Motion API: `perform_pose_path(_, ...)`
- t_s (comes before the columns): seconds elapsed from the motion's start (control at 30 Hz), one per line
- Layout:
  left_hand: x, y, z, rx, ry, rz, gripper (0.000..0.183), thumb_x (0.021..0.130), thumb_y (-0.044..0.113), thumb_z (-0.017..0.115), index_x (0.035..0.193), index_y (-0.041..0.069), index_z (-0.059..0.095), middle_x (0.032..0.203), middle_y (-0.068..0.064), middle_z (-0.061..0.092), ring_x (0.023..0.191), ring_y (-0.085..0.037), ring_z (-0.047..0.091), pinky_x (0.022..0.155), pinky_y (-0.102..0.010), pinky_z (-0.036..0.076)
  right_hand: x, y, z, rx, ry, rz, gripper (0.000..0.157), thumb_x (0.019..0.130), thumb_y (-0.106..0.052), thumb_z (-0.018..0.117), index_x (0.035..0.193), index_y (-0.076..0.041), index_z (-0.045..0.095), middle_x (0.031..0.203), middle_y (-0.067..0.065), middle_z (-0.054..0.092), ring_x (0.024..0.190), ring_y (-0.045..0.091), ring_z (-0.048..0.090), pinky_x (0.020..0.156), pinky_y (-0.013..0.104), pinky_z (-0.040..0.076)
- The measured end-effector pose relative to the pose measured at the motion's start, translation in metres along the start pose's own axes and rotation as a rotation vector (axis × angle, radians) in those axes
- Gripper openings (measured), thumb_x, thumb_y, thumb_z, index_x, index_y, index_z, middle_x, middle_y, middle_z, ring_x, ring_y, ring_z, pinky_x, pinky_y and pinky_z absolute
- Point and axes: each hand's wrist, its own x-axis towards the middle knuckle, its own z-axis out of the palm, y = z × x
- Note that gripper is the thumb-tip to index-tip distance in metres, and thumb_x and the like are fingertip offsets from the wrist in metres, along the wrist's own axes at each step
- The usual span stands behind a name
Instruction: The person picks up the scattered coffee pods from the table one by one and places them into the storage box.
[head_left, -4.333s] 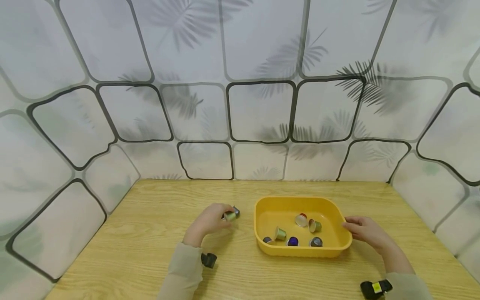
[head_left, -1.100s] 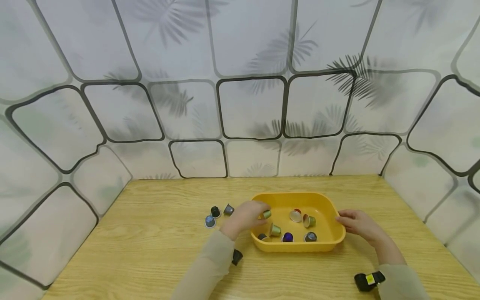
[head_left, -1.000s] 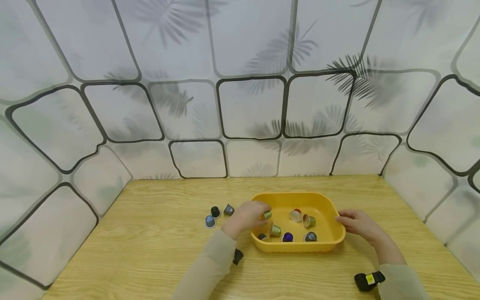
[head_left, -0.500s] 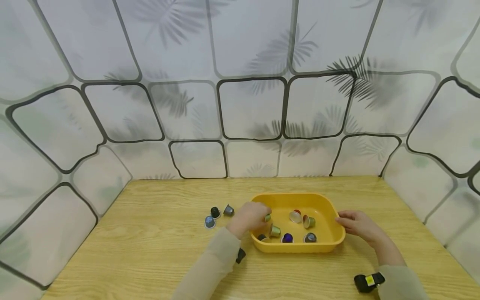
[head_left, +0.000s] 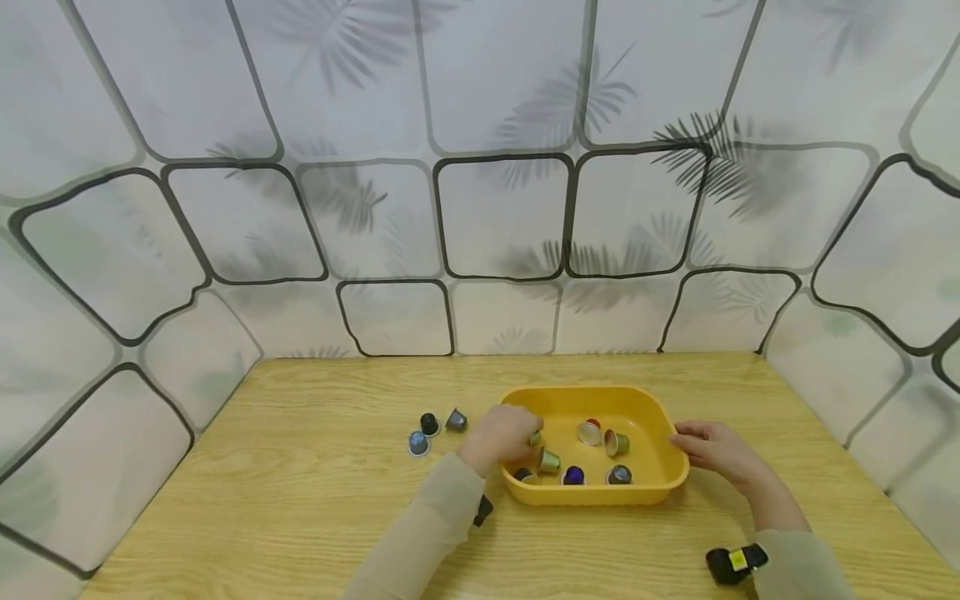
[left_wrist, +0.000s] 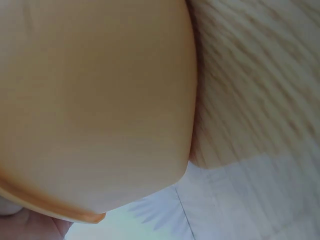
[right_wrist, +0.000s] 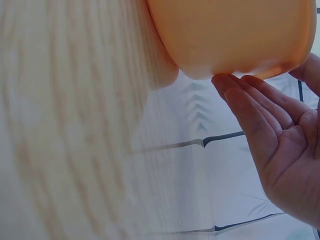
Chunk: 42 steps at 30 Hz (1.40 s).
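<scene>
My left hand reaches over the left rim of a yellow plastic bin, fingers bent down inside it. It pinches a green coffee capsule, mostly hidden by the fingers. In the left wrist view, part of the hand shows behind the bin's rim. At the bin's right end my right hand holds the rim, and the right wrist view has its fingers against the outer wall. Inside lie a green capsule, a blue one, a dark grey one and several others.
Left of the bin, on the wooden table, are a black capsule, a light blue capsule and a grey capsule on its side. A patterned wall covering surrounds the table's back and sides.
My left hand has carried the green capsule from the table rightward into the bin, and lately sinks slightly lower there. My right hand stays at the bin's right end.
</scene>
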Motion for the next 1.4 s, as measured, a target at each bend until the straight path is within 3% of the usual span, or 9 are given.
perform_pose_path(0.53,0.0003,0.0012,0.0018,0.051,-0.018,-0.003,0.014,0.077,0.026,0.068,0.076,0.019,0.056,0.065,0.009,0.047,0.058,-0.008,0.042,0.052,-0.021,0.036,0.0005,-0.0018,0.0014,0.003,0.002,0.0,0.053,0.093,-0.021,0.047,0.122,0.022,0.035,0.119,0.033,0.044,0.103,0.034,0.051,0.08,0.034,0.047)
perform_pose_path(0.97,0.0023,0.0027,0.0013,0.047,-0.061,-0.01,0.016,0.077,0.027,0.069,0.081,0.018,0.056,0.067,0.008,0.049,0.059,-0.009,0.043,0.053,-0.022,0.037,-0.0003,-0.0022,0.0004,0.003,-0.01,-0.009,0.052,0.092,-0.022,0.047,0.121,0.021,0.037,0.117,0.031,0.047,0.1,0.028,0.054,0.08,0.035,0.047)
perform_pose_path(1.4,0.0047,0.0018,0.0048,0.02,-0.068,-0.024,0.018,0.076,0.028,0.07,0.086,0.019,0.058,0.069,0.008,0.05,0.06,-0.008,0.044,0.053,-0.022,0.038,-0.0002,-0.0023,0.0006,0.007,-0.008,-0.004,0.052,0.093,-0.021,0.047,0.121,0.021,0.036,0.118,0.032,0.046,0.103,0.034,0.052,0.081,0.036,0.047)
